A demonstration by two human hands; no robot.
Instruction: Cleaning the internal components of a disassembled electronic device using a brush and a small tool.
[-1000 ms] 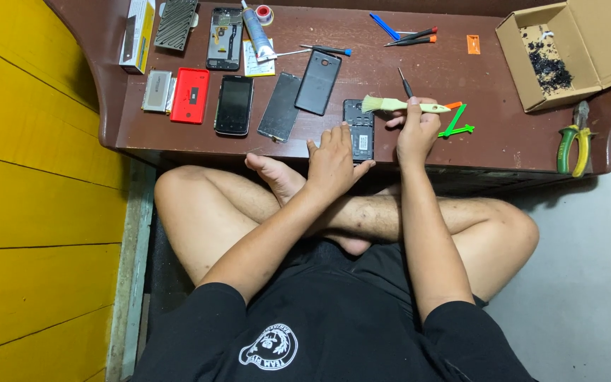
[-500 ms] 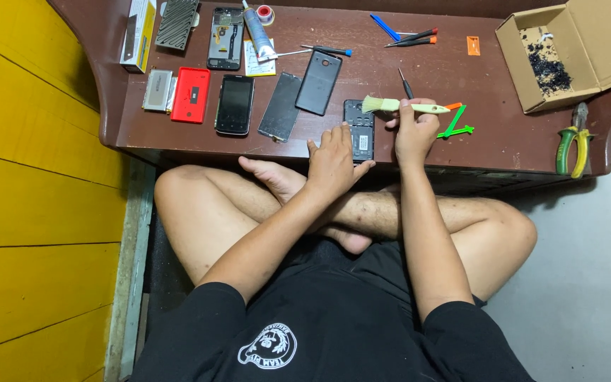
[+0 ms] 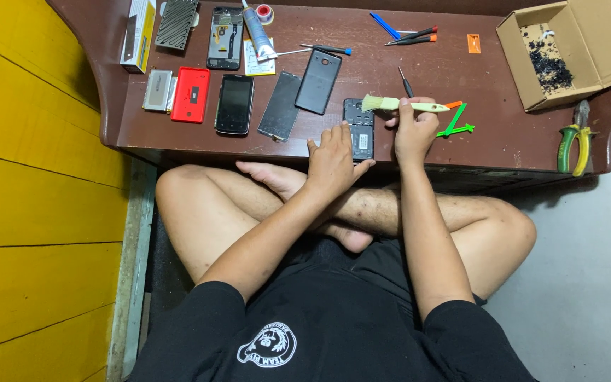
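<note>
An opened dark phone body [image 3: 359, 127] lies near the front edge of the low brown table [image 3: 503, 138]. My left hand [image 3: 332, 157] rests on its left side and steadies it. My right hand [image 3: 414, 129] grips a small pale-green brush [image 3: 404, 105], held level with its bristles over the top of the phone. A thin dark screwdriver [image 3: 405, 81] lies just behind the brush. Green and orange plastic pry tools [image 3: 455, 120] sit right of my right hand.
Left of the phone lie a black back cover [image 3: 318, 81], a screen panel [image 3: 280, 105], a black phone [image 3: 234, 104], a red case [image 3: 191, 95] and a glue tube [image 3: 257, 30]. An open cardboard box [image 3: 567, 49] and green-handled pliers [image 3: 575, 136] are at the right. A yellow wall [image 3: 30, 191] is on my left.
The hands and brush hold nearly the same spot over the phone. My left foot has shifted slightly under the table.
</note>
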